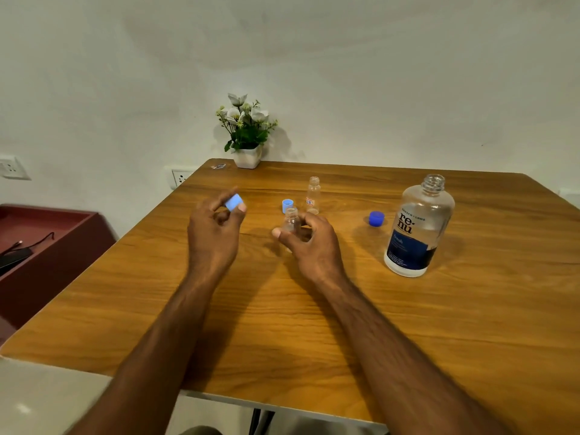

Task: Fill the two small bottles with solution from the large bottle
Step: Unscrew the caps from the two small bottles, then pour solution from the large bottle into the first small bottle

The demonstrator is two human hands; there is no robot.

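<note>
All three bottles are uncapped, none poured yet; my left hand (216,221) pinches a light-blue cap (234,202), my right hand (309,240) grips one small bottle (291,221) mid-table.

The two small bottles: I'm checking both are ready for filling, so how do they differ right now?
The nearer small bottle is held in the right hand; the farther small bottle stands free on the table. The farther one shows a red-and-white label; none is visible on the nearer one. Both are clear and uncapped.

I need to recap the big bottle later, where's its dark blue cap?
In the head view the dark blue cap lies on the table, right of centre, just left of the large bottle.
</note>
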